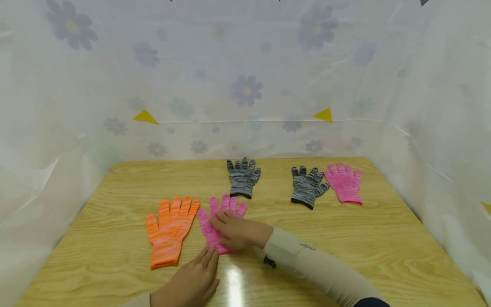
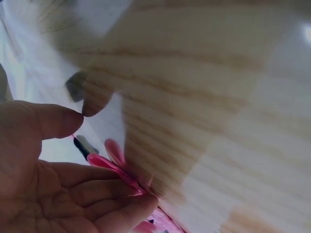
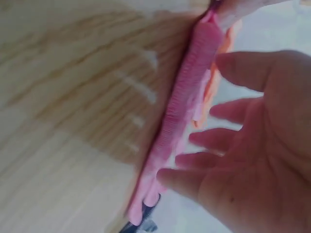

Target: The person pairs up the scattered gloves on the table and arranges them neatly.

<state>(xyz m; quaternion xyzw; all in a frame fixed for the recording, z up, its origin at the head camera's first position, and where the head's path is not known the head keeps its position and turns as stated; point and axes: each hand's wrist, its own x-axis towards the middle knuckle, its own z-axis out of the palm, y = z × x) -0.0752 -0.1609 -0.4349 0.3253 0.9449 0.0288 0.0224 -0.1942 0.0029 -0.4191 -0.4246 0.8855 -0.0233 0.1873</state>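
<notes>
Pink glove [image 1: 212,236], the nearer of two, lies flat on the table [image 1: 383,238], just right of the orange glove [image 1: 168,234], in the head view. Its long axis runs away from the person: cuff closest, fingers toward the back. The right hand [image 1: 239,232] lies over its palm, fingers extended, grasping nothing; the left hand [image 1: 192,277] meets the cuff's left corner, fingers straight, also ungrasping. The left wrist view shows the glove edge-on at the fingertips. In the right wrist view, it slants from upper right to lower left, beside loosely spread fingers; contact there I cannot tell.
</notes>
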